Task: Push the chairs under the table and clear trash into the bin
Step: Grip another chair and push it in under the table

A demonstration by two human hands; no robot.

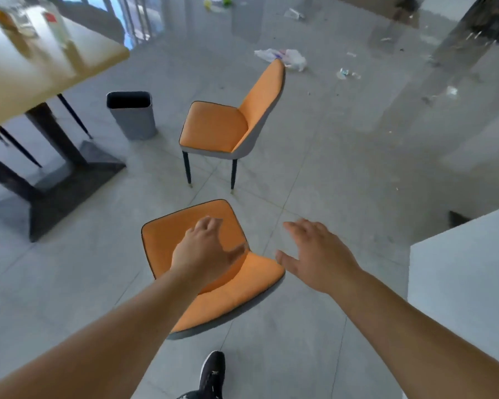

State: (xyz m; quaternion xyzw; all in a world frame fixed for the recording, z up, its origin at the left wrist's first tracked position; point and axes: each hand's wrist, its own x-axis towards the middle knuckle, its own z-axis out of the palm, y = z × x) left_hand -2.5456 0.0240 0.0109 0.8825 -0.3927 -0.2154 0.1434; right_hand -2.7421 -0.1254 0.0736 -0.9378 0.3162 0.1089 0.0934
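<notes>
- The near chair [167, 240] stands on the tiled floor right below the person, well apart from the table [35, 70] at upper left; its orange seat faces toward the table, its backrest toward the person.
- The left hand [205, 251] hangs spread over the backrest's top edge, fingers loose and gripping nothing; whether it already touches the padding cannot be told.
- The right hand [317, 254] is likewise open and empty, just beside the backrest's right corner, above bare floor.
- Handling, as a guess: a padded shell on thin legs should be fairly light and rigid, likely to slide on glossy tile (perhaps too readily). The backrest's top edge, one hand toward each corner, looks the best hold for steering it in straight.
- A second chair [228, 122] stands farther out, turned sideways, near the grey bin [131, 116], which sits just beyond the table's dark base.
- Crumpled trash [285, 57] lies scattered behind that chair, still uncollected.
</notes>
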